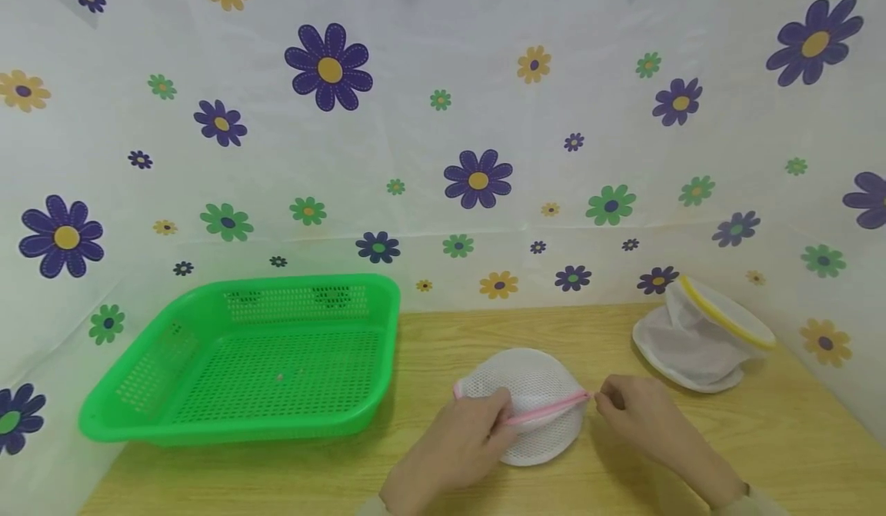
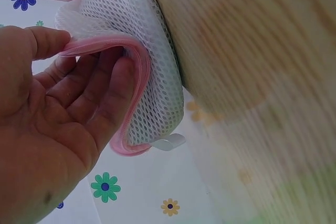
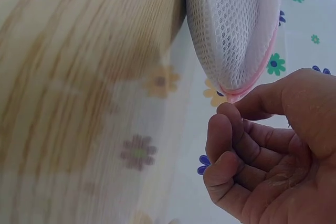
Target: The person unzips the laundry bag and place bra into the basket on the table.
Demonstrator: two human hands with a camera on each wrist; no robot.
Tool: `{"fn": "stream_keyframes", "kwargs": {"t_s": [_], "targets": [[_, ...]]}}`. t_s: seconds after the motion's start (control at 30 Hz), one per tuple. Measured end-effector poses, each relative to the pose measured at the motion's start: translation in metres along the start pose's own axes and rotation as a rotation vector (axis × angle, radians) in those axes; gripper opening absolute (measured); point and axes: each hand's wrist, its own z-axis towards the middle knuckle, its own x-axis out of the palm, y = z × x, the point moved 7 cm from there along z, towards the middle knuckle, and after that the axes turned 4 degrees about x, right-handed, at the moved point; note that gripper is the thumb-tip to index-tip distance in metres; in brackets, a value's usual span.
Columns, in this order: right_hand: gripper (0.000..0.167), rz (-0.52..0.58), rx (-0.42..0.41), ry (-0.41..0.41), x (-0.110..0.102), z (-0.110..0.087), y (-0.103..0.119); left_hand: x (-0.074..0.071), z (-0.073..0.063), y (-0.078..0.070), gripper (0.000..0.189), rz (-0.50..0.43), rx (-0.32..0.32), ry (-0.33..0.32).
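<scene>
A round white mesh laundry bag [image 1: 547,443] with a pink zipper [image 1: 550,408] rests on the wooden table. My left hand [image 1: 460,435] holds it from the left; in the left wrist view the thumb pinches the pink zipper edge [image 2: 143,69] and the fingers reach inside the opening. On the bag's right, my right hand [image 1: 640,416] pinches the small pink end of the zipper [image 3: 232,97] between thumb and index finger. A small pale loop [image 2: 170,141] sticks out at the bag's other end.
A green perforated plastic basket [image 1: 391,347] stands on the left of the table [image 1: 443,339]. At the back right lies another whitish mesh bag [image 1: 681,351] with a yellow rim [image 1: 723,312]. A flower-printed white sheet [image 1: 415,147] hangs behind and at the sides.
</scene>
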Motion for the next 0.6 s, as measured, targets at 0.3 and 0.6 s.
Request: {"fn": "stream_keyframes", "kwargs": {"t_s": [0.3, 0.6], "targets": [[0.012, -0.014, 0.047, 0.059, 0.009, 0.007, -0.002, 0.001, 0.000, 0.003, 0.020, -0.049, -0.027, 0.033], [0.014, 0.021, 0.102, 0.085, 0.015, 0.009, -0.004, -0.001, 0.000, 0.003, 0.019, -0.064, -0.037, 0.042]]}}
